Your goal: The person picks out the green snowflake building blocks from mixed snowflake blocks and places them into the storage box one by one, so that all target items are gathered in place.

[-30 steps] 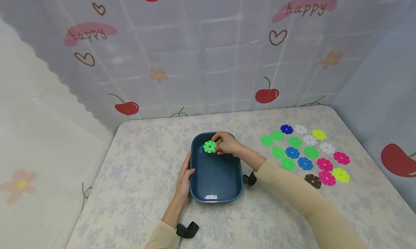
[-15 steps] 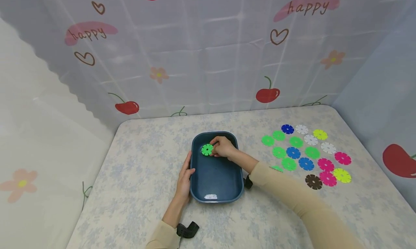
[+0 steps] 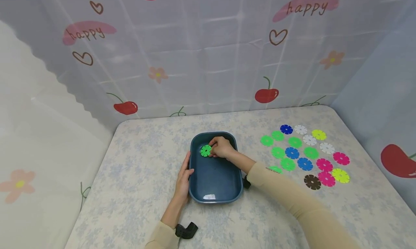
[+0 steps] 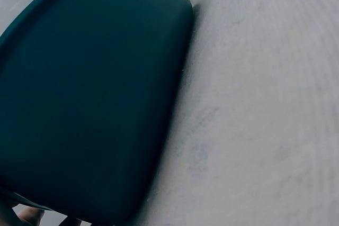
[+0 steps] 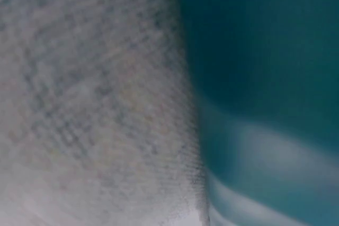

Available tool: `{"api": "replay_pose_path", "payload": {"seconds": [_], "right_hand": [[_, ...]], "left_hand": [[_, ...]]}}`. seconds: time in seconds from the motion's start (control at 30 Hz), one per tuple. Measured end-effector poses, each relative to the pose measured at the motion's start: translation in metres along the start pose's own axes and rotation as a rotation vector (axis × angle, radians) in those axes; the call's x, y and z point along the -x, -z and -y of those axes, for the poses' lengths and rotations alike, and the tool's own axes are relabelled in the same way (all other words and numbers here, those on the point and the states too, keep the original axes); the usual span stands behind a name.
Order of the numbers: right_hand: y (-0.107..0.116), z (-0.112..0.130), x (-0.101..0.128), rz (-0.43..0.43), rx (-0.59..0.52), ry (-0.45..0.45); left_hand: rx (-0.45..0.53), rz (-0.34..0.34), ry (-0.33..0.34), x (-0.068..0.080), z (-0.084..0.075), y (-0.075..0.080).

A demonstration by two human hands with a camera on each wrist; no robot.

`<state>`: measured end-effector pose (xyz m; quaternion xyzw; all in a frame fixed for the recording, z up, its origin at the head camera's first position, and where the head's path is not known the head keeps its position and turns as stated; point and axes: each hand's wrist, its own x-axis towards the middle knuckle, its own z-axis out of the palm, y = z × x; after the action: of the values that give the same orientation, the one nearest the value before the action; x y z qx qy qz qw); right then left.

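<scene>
A dark blue rectangular tray [image 3: 216,182] sits on the table. My left hand [image 3: 183,180] holds its left wall, thumb over the rim and fingers along the outside. Inside the far part of the tray, my right hand [image 3: 221,148] pinches a green notched plastic disc [image 3: 206,151] by its right edge. In the left wrist view the tray's outer side [image 4: 95,88] fills much of the frame, with a few fingertips [image 4: 32,215] at the lower left. The right wrist view shows only the tray's blurred wall [image 5: 265,67] beside the tabletop; the right hand is out of sight there.
To the right lie several flat notched discs, including green [image 3: 295,142], blue [image 3: 305,164], white [image 3: 326,148], pink [image 3: 326,179], yellow [image 3: 340,175] and brown [image 3: 312,182] ones. The right sleeve partly covers another green disc [image 3: 275,169]. A printed curtain [image 3: 208,61] hangs behind the table.
My right hand has shifted slightly left and nearer within the tray, carrying the green disc with it. The left hand and tray have stayed in place.
</scene>
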<state>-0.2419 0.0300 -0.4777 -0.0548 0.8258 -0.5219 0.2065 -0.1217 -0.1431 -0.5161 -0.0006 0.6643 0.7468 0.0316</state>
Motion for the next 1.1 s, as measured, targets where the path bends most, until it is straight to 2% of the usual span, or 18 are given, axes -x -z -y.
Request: {"api": "replay_pose_path", "payload": {"seconds": [0.9,1.1], "right_hand": [[-0.0005,-0.0009,0.0034,-0.016,0.054,0.008],[0.0020,-0.0007,0.0058,-0.020,0.017,0.063]], "left_hand": [[-0.009,0.017,-0.018,0.0013,0.0001,-0.0004],[-0.017,0.009,-0.015,0.0011,-0.0013,-0.0003]]}}
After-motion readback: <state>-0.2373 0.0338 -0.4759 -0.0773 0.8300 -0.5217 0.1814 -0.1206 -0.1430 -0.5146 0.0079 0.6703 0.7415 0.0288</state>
